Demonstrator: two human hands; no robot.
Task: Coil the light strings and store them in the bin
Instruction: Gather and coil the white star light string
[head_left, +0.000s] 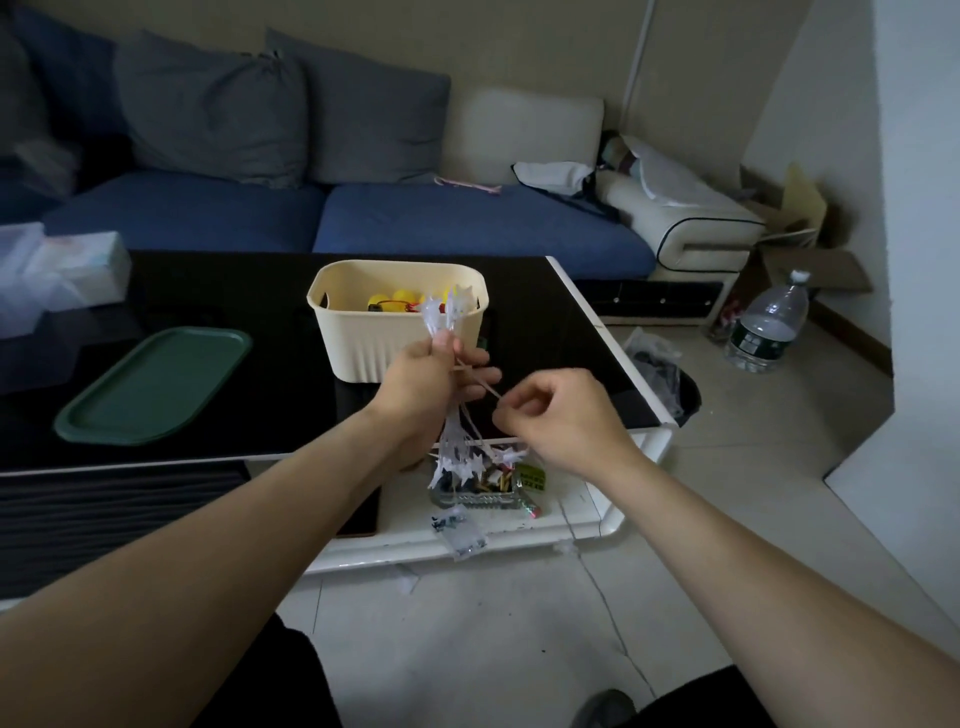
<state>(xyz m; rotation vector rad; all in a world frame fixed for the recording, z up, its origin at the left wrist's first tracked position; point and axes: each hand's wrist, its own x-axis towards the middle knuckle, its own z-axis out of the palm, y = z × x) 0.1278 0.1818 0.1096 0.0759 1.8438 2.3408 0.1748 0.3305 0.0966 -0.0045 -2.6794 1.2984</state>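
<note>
Dim room, beige walls (545, 47). Pale tiled floor (753, 467). Blue sofa (415, 228) along the far wall; grey cushions (280, 109) and one cream cushion (524, 127) against its back, cream armrest (691, 223) at its right end. Low coffee table (249, 322), glossy black top, white edge, stands before the sofa. Flattened cardboard (810, 260) in the corner, near a large clear water bottle (769, 325) on the floor.

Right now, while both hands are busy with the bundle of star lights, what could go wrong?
1. The left hand grips the light string only at its middle; loops hanging below could slip loose and uncoil.
2. The right hand pinches a thin wire end; pulling hard might tangle or strain it.
3. The hanging stars dangle just above the cluttered lower shelf and could snag there before reaching the bin.
</note>
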